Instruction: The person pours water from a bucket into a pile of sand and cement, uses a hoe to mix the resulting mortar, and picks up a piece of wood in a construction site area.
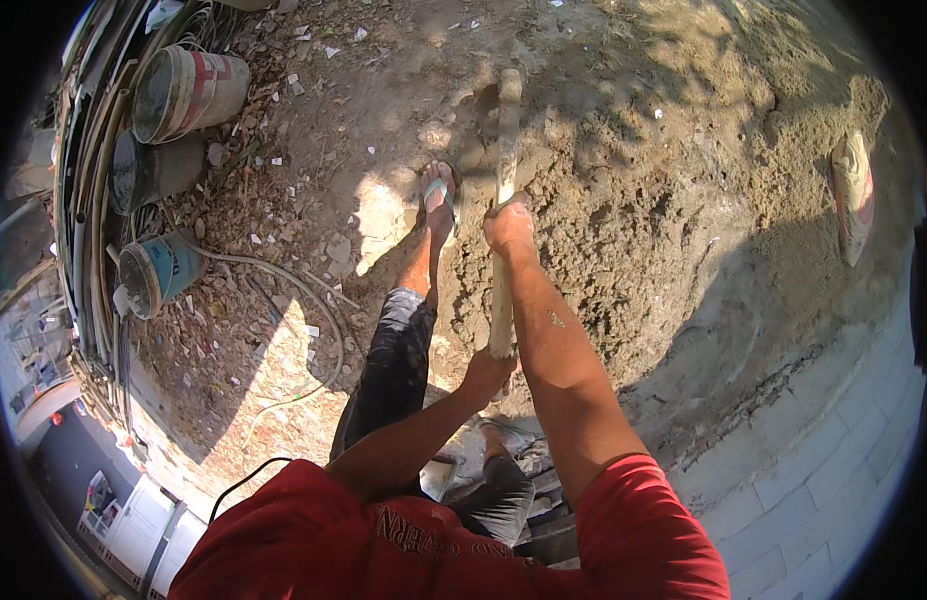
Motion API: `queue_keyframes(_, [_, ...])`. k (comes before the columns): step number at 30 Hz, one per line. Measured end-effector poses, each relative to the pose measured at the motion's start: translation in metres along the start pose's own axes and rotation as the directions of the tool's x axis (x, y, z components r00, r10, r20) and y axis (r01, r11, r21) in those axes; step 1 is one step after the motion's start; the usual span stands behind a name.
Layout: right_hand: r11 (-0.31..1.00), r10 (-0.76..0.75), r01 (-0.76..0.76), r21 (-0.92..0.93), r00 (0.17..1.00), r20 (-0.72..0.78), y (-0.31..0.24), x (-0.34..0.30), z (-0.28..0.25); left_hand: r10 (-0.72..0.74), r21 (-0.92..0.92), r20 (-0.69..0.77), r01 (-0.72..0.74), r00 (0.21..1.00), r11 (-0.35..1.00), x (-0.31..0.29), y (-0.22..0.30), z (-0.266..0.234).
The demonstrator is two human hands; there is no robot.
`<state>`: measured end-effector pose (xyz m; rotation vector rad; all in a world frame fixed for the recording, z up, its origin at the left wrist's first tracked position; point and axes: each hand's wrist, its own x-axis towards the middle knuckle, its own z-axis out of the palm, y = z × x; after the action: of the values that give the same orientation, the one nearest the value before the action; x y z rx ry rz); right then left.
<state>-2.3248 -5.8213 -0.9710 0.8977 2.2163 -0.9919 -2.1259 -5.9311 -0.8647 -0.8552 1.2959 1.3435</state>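
A long pale wooden tool handle [507,140] runs away from me over the ground, its thick blunt end farthest off. Any blade on it is hard to make out against the soil, so I cannot tell the tool's kind. My right hand [511,224] is closed round the handle at its middle. Close to my body, my left hand [487,376] grips the near end. Loose, clumpy damp sand or soil [624,230] spreads just right of the handle. My sandalled foot [440,188] stands to the left of it.
Buckets [199,92] stand at the left beside bundled pipes [96,200]. A thin hose [324,310] curves over littered ground. At the far right lies a sack [852,195] on the sand, and a pale block wall [814,490] borders the lower right.
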Motion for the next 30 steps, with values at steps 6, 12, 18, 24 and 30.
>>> queue_keyframes(6, [0.99, 0.129, -0.119, -0.08, 0.984, 0.125, 0.027, -0.058, 0.005, -0.132, -0.209, 0.039, 0.137, 0.991, 0.968, -0.06, -0.041, 0.025])
queue_keyframes(12, [0.975, 0.216, -0.222, 0.008, 0.954, 0.207, 0.13, -0.174, -0.035, -0.264, -0.166, 0.431, 0.364, 0.863, 0.917, -0.116, -0.176, 0.062])
queue_keyframes(18, [0.885, 0.096, -0.078, 0.459, 0.995, -0.017, 0.166, -0.383, -0.112, -0.409, 0.424, 0.794, 0.072, 0.449, 0.903, -0.217, -0.179, 0.063])
queue_keyframes(24, [0.775, 0.143, 0.032, 0.632, 0.964, -0.224, 0.19, -0.14, -0.103, -0.037, 0.698, 0.388, -0.268, 0.921, 0.664, -0.05, -0.107, 0.056])
queue_keyframes(30, [0.219, 0.359, -0.237, 0.947, 0.922, 0.147, 0.197, 0.019, -0.152, 0.165, 0.832, 0.079, -0.156, 0.983, 0.533, 0.034, 0.049, 0.127])
